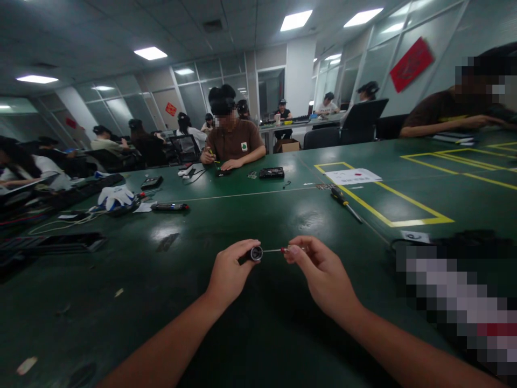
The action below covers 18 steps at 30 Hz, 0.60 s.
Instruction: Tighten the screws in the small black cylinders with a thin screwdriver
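My left hand [231,269] grips a dark round part with a pale ring at its end, like a small cylinder [256,253], whose opening faces me. Its full length is hidden by my fingers. In my right hand [321,272] is a small screwdriver [278,249] with a red and clear handle, pinched between thumb and fingers. The thin metal shaft points left and its tip reaches the side of the cylinder; whether it touches cannot be made out. Both hands are held above the green table [181,307].
A larger black-and-yellow screwdriver [345,202] lies ahead on the right, near a paper sheet [353,176]. On the left are a dark cylindrical tool [170,207] and white gloves [116,198]. Across the table a person [238,137] works near a black device [271,172].
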{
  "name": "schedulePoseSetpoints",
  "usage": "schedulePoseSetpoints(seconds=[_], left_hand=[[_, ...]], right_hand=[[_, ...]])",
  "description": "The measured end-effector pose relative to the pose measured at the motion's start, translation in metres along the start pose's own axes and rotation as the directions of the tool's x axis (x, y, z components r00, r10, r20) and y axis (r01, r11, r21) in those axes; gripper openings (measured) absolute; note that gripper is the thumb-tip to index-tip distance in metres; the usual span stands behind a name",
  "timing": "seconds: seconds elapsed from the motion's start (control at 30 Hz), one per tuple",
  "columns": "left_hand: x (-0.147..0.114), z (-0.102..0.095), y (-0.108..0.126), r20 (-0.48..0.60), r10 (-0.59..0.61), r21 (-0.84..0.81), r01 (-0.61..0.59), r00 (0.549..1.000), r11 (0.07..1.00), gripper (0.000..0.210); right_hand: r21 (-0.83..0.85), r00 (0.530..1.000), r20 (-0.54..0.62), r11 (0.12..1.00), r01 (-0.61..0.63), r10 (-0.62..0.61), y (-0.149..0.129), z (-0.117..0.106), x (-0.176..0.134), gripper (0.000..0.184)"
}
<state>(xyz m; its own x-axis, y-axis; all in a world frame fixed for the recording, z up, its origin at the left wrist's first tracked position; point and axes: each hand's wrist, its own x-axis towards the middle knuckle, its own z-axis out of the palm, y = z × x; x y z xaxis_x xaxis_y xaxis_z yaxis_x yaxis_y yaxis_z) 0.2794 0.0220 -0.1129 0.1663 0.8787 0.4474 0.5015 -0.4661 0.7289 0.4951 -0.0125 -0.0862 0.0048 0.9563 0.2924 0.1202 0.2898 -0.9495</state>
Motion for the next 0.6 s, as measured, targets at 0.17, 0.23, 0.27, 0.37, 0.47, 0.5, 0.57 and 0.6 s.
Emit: schedulePoseSetpoints(seconds=[0.17, 0.23, 0.27, 0.37, 0.47, 0.5, 0.57, 0.6], left_hand=[[0.001, 0.002, -0.005, 0.008, -0.011, 0.027, 0.011, 1.0, 1.0, 0.041], [0.003, 0.002, -0.008, 0.003, -0.003, 0.024, 0.003, 1.0, 1.0, 0.039], [0.003, 0.002, -0.009, -0.003, -0.001, 0.024, 0.001, 1.0, 1.0, 0.038], [0.005, 0.002, -0.011, -0.007, -0.01, 0.02, 0.01, 1.0, 1.0, 0.038], [0.006, 0.002, -0.01, -0.001, -0.018, 0.006, 0.018, 1.0, 1.0, 0.039], [0.005, 0.002, -0.01, -0.002, -0.02, 0.005, 0.02, 1.0, 1.0, 0.04], [0.005, 0.001, -0.008, 0.0, -0.022, 0.005, 0.022, 1.0, 1.0, 0.04], [0.004, 0.001, -0.007, 0.001, -0.022, 0.006, 0.022, 1.0, 1.0, 0.039]], right_hand=[[0.182, 0.989, -0.011, 0.973, -0.142, 0.146, 0.012, 0.002, 0.011, 0.032], [0.379, 0.958, 0.028, 0.883, -0.275, 0.286, 0.014, 0.001, 0.015, 0.031], [0.46, 0.926, 0.138, 0.805, -0.375, 0.352, 0.014, 0.001, 0.016, 0.034], [0.536, 0.914, 0.188, 0.742, -0.403, 0.36, 0.013, -0.001, 0.018, 0.032], [0.457, 0.961, 0.051, 0.849, -0.264, 0.271, 0.015, -0.001, 0.016, 0.03], [0.405, 0.973, 0.014, 0.889, -0.215, 0.228, 0.016, -0.001, 0.015, 0.03], [0.289, 0.989, -0.022, 0.948, -0.134, 0.146, 0.017, -0.002, 0.013, 0.03], [0.236, 0.993, -0.027, 0.966, -0.107, 0.117, 0.017, -0.002, 0.012, 0.031]])
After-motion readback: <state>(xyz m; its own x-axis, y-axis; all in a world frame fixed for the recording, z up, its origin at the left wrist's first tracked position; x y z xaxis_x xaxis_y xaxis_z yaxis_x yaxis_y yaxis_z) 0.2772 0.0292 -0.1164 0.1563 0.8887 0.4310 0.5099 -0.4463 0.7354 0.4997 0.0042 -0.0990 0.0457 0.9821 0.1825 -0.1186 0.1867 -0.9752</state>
